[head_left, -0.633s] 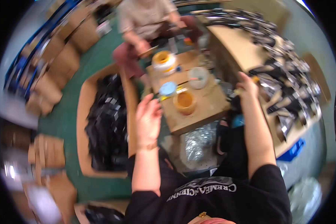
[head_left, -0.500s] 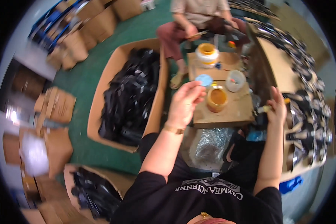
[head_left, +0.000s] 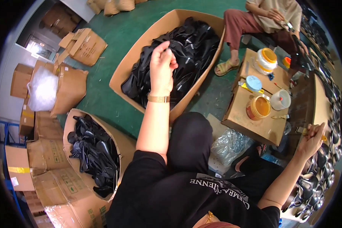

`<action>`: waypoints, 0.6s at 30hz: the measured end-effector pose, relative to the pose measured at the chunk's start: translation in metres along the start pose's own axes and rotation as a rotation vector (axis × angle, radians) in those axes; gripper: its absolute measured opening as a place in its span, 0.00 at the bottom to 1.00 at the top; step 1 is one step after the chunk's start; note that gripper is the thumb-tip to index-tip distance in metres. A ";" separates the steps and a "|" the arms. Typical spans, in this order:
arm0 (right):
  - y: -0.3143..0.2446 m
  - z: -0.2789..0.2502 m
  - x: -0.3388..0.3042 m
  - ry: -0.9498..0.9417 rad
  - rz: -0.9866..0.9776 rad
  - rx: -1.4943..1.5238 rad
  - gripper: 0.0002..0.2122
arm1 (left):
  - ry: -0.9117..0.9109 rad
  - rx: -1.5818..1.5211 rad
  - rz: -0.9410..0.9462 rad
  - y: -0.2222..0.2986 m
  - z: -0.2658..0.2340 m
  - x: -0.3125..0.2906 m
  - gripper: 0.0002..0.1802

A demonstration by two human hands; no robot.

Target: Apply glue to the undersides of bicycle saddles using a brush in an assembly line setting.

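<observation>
My left hand (head_left: 162, 68) is raised over the near part of a big cardboard box (head_left: 117, 84) of glossy black pieces (head_left: 186, 49) that look like shoe parts. Its fingers are loosely bent and apart, with nothing visible in them. At the right, my right hand (head_left: 311, 141) grips a small brush (head_left: 301, 130); its pale tip and a bit of yellow handle stick out either side of the fingers. Between the hands, a cardboard-topped stand (head_left: 239, 117) bears an open jar of amber liquid (head_left: 258, 108), a round light-blue lid (head_left: 253, 83) and a translucent cup (head_left: 281, 100).
A white jar with a yellow rim (head_left: 267, 60) stands at the stand's far side, near a seated co-worker (head_left: 271, 22). Rows of black shoe pieces (head_left: 311, 186) line the bench at the right. Another box of black parts (head_left: 95, 152) and stacked cartons (head_left: 60, 186) are at left.
My left hand has let go of the blue lid, now on the stand, and moved left over the box. The view has turned left. My right hand still holds the brush.
</observation>
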State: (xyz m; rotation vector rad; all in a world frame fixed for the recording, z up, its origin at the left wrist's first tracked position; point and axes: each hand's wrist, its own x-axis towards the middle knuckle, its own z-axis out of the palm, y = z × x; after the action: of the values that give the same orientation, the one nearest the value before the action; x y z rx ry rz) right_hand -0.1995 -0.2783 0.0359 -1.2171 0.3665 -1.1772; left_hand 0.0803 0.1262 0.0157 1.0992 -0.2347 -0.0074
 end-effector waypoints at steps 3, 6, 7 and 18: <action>0.014 -0.001 0.003 0.030 0.034 -0.125 0.18 | 0.246 0.476 -0.348 -0.056 -0.099 -0.005 0.32; 0.017 0.000 0.001 0.056 0.126 -0.064 0.17 | 0.543 0.240 -0.697 -0.098 -0.197 -0.018 0.41; 0.019 -0.006 0.003 0.013 0.142 -0.016 0.16 | 0.627 0.019 -0.733 -0.106 -0.227 -0.017 0.44; 0.037 0.014 0.001 -0.100 0.063 -0.255 0.14 | 0.995 -0.491 -0.442 -0.140 -0.297 0.001 0.20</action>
State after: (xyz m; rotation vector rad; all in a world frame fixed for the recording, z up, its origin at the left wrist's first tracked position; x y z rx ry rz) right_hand -0.1704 -0.2757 0.0092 -1.4694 0.4873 -1.0324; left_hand 0.1536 0.3240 -0.2365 0.5440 0.8649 0.0828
